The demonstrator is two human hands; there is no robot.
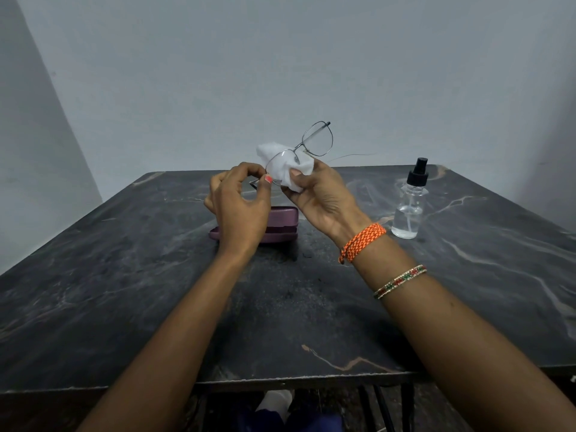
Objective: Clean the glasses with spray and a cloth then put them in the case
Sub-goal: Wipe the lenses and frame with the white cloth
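One glasses, cloth, case, bottle

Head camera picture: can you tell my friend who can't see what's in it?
Two bare hands hold thin metal-framed glasses above a dark marble table; the right hand rubs one lens with a white cloth, the left hand pinches the frame. A purple case and clear spray bottle stand behind.
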